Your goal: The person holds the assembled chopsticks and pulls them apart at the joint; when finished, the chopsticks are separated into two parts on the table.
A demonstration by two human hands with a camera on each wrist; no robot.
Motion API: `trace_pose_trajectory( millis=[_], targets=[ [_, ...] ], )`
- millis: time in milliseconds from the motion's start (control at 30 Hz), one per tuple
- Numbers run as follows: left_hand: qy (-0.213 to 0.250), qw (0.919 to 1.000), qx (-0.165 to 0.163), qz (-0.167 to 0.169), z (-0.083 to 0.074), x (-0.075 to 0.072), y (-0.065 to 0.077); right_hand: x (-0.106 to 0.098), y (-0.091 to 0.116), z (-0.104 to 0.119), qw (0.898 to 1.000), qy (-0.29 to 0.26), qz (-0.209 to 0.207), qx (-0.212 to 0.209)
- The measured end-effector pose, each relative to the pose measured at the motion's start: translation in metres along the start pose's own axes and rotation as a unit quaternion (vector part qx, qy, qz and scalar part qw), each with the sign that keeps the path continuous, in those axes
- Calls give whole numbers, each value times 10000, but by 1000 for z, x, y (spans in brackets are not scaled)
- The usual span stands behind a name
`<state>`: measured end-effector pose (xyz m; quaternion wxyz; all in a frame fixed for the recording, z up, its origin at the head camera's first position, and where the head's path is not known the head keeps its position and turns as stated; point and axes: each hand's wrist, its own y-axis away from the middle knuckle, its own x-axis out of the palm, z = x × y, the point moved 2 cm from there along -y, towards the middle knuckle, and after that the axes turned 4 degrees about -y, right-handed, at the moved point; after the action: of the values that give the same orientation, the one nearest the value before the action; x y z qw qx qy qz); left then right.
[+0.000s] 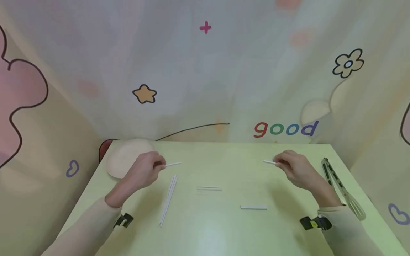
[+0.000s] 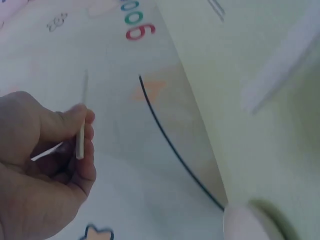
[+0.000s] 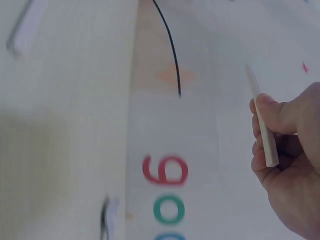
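My left hand, above the table's left half near the plate, pinches a slim white stick between thumb and fingers. Over on the right, my right hand pinches another white stick, which looks thicker and tapers toward its far end. Both sticks are held clear of the tabletop, well apart. Between and below the hands lie a bundle of long white sticks, several very thin short sticks and a short thick white bar. Fingers hide part of each held stick.
A pale round plate stands at the table's back left corner. Metal tongs with dark grip parts lie along the right edge, partly behind my right wrist. A printed curtain closes off the back and sides of the pale green table.
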<state>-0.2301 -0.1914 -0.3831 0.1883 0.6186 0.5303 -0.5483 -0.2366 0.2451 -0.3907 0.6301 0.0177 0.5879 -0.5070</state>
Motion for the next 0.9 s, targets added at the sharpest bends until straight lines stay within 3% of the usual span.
trace_pose_trajectory(
  millis=[133,300,467,733,900],
  targets=[
    [351,9967,705,214,-8,5,-12,10,-5,7,9987,-338,343,-166],
    [350,9973,591,267,-14,16,-13,19,-3,16,9983,-451,365,-23],
    [401,9957,733,394,-20,25,-12,23,0,17,9964,-624,543,189],
    [418,9937,848,600,-26,29,-10,35,7,16,9958,-679,606,-119],
    [499,9921,1043,496,-30,30,-10,36,8,16,9944,-779,687,-186]
  ],
)
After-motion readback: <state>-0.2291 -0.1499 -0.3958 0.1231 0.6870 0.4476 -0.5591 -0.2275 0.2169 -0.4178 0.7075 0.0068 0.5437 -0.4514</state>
